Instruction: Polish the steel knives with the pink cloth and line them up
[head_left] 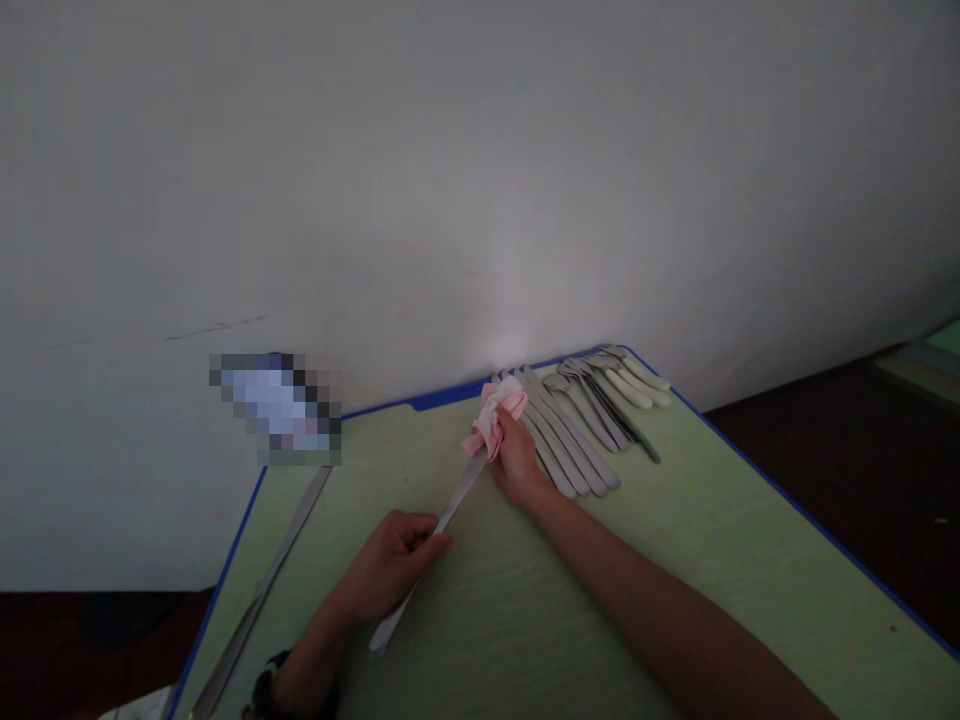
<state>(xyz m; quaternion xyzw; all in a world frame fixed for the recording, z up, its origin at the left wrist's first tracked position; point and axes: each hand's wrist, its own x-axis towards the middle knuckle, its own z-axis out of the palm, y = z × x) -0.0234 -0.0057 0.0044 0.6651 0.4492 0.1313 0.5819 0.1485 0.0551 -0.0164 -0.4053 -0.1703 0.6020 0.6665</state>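
My left hand (401, 560) is closed around a metal table knife (461, 490), whose rounded handle end points down toward me. At the far end of the knife, my right hand (516, 455) is closed on a pink and white cloth (495, 415). The cloth is wrapped over the blade's tip and hides it. Just beyond my right hand lies a row of several metal knives (566, 440), side by side. To their right are several spoons and forks (592, 400), two with pale handles (630, 388).
The light green table (720, 560) has a blue edge and stands against a grey-white wall (375, 200). Long metal knives (270, 580) lie along its left side. A blurred-out, bright-faced object (274, 405) is at the back left corner. Dark floor (810, 420) shows at right.
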